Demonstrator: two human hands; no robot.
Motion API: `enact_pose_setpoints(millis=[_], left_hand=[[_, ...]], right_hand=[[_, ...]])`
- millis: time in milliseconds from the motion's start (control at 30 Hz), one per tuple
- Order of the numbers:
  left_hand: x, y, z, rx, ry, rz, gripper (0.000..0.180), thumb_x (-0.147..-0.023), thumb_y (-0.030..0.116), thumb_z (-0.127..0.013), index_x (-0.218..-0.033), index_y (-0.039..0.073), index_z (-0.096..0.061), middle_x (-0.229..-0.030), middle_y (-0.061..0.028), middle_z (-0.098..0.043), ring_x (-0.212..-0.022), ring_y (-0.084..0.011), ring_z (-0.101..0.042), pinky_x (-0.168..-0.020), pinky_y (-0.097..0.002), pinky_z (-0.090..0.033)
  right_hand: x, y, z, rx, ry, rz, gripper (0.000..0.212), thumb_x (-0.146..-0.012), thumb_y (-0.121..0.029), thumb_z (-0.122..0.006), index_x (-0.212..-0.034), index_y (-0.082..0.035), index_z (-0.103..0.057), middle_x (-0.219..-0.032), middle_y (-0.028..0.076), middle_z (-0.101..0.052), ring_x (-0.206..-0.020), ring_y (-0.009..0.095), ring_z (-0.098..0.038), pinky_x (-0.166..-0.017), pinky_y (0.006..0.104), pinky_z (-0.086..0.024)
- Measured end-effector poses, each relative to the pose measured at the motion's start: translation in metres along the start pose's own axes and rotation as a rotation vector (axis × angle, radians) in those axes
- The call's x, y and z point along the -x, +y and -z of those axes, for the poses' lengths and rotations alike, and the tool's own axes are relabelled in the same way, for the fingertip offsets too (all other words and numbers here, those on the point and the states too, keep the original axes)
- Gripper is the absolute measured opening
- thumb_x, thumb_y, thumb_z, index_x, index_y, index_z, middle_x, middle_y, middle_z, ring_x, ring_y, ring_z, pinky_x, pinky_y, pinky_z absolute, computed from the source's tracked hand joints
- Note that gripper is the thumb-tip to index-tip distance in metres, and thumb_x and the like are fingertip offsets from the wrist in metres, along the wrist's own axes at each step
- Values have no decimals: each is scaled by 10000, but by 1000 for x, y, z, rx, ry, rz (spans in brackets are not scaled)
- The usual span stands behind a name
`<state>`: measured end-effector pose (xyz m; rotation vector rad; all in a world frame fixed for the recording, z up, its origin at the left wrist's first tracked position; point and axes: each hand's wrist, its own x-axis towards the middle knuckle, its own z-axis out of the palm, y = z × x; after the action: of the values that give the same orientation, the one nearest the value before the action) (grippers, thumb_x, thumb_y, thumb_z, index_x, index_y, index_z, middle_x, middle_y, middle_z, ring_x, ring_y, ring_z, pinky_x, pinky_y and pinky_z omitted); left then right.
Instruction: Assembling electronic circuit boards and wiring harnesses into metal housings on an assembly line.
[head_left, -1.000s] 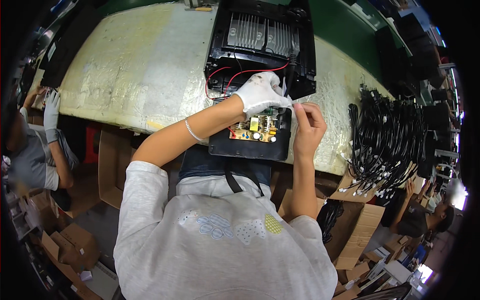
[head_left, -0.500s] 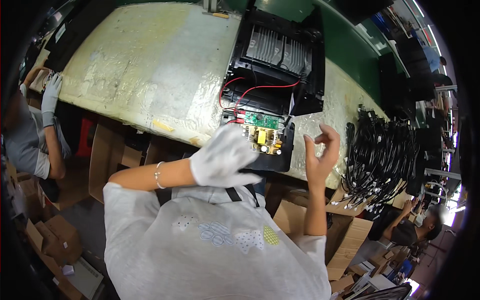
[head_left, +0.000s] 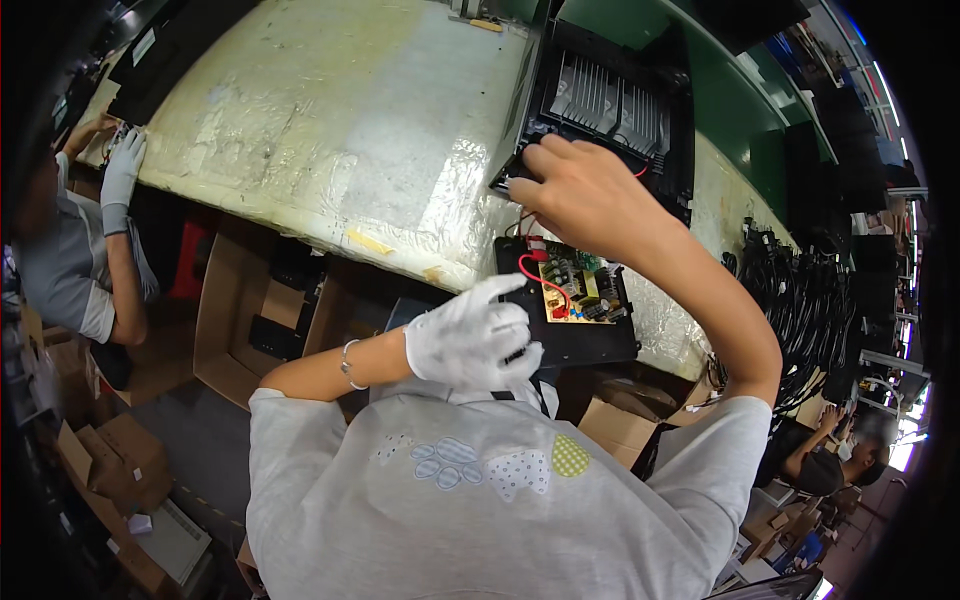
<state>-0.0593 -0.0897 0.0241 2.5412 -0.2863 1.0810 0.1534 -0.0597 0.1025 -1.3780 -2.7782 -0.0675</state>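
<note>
My right hand (head_left: 590,195) is bare and reaches over the near left corner of an open black housing (head_left: 680,120). Its fingers are bent together at the housing's edge; what they grip is hidden. Inside the housing sits a silver finned heatsink (head_left: 610,95). Below that hand, a circuit board (head_left: 590,288) with a yellow part rests on a black panel (head_left: 600,348). A red wire (head_left: 527,268) loops over the board's left side. My left hand (head_left: 475,335), in a white glove, hovers by the panel's left edge, fingers loosely curled and apart, with nothing visibly held.
Black cables (head_left: 805,310) lie in a heap at the right. The worktable (head_left: 300,130) has a plastic-covered top. Under its front edge stands a cardboard box (head_left: 225,340). A co-worker's gloved hand (head_left: 122,165) is at the far left; another person sits at the right.
My right hand has gone from beside the board up to the housing's near left corner. My left hand's fingers have curled. The head view has shifted, and the red wire now loops over the board.
</note>
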Motion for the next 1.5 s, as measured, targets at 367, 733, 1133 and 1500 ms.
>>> enact_pose_setpoints(millis=[367, 733, 1133, 1500], left_hand=[[-28, -63, 9, 262, 36, 526, 463, -594, 230, -816, -940, 24, -588, -1307, -219, -478, -1192, -383, -500, -988, -431, -437], [-52, -103, -7, 507, 10, 519, 322, -643, 212, -831, -868, 98, -630, -1057, -114, -604, -1045, -283, -591, -877, -355, -512], [-57, -103, -11, 467, 31, 555, 362, -641, 241, -841, -883, 103, -611, -1039, -74, -632, -1011, -263, -602, -861, -364, -506], [-40, -107, -24, 600, 16, 623, 307, -680, 213, -810, -872, 111, -594, -1028, -55, -611, -968, -260, -592, -828, -358, -509]], right_hand=[[41, 14, 33, -598, 2, -196, 336, -779, -231, -737, -808, 10, -505, -1484, 281, -248, -1280, 441, -392, -994, 440, -399], [49, 4, 35, -644, 248, -593, 295, -732, 149, -579, -983, -3, -548, -1089, 143, -518, -792, 251, -548, -718, 320, -473], [68, 19, 40, -513, 138, -180, 203, -654, 49, -703, -840, -14, -649, -816, 74, -581, -799, 251, -562, -670, 349, -459], [48, 21, 48, -475, 105, -278, 409, -645, 70, -676, -1037, -47, -669, -964, 85, -624, -851, 269, -583, -704, 363, -503]])
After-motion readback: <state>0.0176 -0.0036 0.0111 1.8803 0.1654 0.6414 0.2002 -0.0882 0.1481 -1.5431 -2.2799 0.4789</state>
